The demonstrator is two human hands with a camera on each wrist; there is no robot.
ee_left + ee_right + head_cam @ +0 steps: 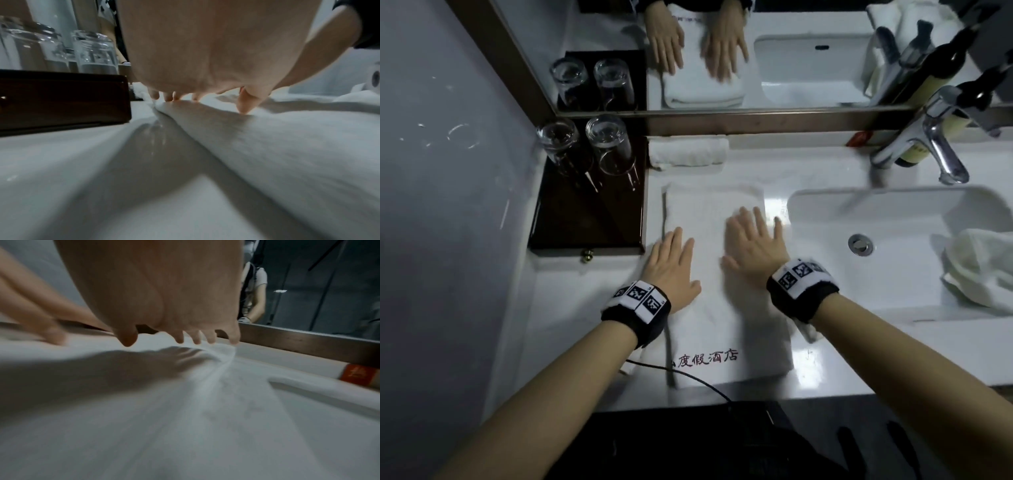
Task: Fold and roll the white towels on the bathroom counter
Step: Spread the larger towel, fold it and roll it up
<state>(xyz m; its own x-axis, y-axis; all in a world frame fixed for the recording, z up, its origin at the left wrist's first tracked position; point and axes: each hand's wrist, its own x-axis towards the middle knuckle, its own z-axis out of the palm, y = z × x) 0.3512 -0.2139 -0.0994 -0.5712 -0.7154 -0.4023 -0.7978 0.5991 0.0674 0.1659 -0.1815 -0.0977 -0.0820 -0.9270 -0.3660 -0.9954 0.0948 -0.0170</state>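
A white towel folded into a long strip lies on the counter, its red lettering near the front edge. My left hand lies flat on the strip's left edge, fingers straight. My right hand presses flat on its right side, fingers spread. In the left wrist view the left hand touches the towel with its fingertips. The right wrist view shows the right hand just above the towel. A rolled white towel sits at the back by the mirror.
A dark wooden tray with two upturned glasses stands left of the towel. The sink basin on the right holds a crumpled white cloth. A chrome tap and bottles stand behind it. A black cable crosses the counter's front edge.
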